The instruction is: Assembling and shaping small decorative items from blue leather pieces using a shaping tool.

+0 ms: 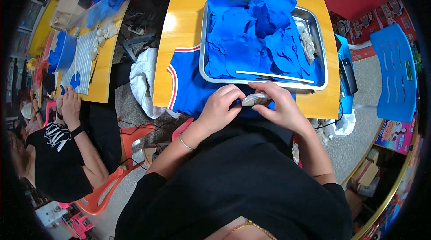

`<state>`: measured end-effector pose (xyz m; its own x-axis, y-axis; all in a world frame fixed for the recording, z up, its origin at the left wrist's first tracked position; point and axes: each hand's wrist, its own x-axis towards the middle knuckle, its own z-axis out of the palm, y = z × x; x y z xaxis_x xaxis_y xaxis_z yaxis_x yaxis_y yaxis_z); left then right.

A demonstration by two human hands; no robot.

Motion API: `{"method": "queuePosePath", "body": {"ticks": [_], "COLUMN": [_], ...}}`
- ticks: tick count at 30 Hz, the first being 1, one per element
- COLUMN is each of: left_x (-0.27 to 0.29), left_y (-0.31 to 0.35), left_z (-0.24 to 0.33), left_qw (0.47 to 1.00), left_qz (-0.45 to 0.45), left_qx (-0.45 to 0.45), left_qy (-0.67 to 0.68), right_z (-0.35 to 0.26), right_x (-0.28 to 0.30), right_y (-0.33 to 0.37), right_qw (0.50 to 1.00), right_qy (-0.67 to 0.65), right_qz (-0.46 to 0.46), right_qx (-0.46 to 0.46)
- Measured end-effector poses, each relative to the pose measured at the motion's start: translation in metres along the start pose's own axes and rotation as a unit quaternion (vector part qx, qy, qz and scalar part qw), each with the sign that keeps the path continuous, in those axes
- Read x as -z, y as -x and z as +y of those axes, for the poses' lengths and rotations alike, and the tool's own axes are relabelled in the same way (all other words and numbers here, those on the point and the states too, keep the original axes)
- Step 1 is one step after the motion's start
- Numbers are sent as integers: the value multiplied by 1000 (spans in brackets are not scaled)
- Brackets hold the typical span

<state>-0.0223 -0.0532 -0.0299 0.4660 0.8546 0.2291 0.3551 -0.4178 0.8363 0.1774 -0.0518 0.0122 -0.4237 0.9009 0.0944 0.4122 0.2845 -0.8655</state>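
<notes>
1. Crinkled clear packet (pixel 257 100), brownish inside, sits between your two hands, just past your black shirt (pixel 233 172) and near the front rim of the metal tray (pixel 324 63).
2. Its longer axis runs roughly left to right, from the fingertips of one hand into the opening between the other's thumb and index finger.
3. Your right hand (pixel 282 105) is the nearer one: its thumb and index finger curve around the packet's right part and appear to pinch it, the thumb on the side toward you.
4. Your left hand (pixel 221 107) comes in from the other side, fingers curled, thumb and index close together at the packet's left end; you cannot tell from this view whether they clamp it or only touch it.
5. So the relation that matters, as I judge it, is crosswise: the left end lies directly right of your left fingertips.
6. Beyond your hands, a white strip (pixel 274 76) lies along the tray's near side, in front of the blue fabric pieces (pixel 235 33).
7. Blue striped-edge cloth (pixel 188 76) lies on the yellow table (pixel 179 20), left of and nearer you than the tray.
</notes>
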Motion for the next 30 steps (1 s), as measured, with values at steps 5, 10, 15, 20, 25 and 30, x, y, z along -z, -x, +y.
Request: {"method": "queuePosePath", "body": {"ticks": [5,10,15,20,25,30], "left_x": [0,2,2,4,0,3], "left_y": [-2,0,0,0,-2,0], "left_z": [2,0,4,4,-1,2], "left_qw": [1000,999,992,989,992,994], "left_qz": [8,-16,-22,-29,13,0], "left_qx": [-8,-33,-60,-62,-80,-65], "left_qy": [-10,-31,-107,-132,-93,-84], "right_z": [9,9,6,6,12,14], "right_x": [0,-3,-6,-11,-12,-11], "right_y": [0,0,1,1,4,4], "right_qw": [999,998,998,998,998,993], "right_qy": [34,26,4,30,55,-12], "right_qz": [-8,41,33,47,35,88], "right_qx": [-13,-50,-59,-1,-24,-81]}}
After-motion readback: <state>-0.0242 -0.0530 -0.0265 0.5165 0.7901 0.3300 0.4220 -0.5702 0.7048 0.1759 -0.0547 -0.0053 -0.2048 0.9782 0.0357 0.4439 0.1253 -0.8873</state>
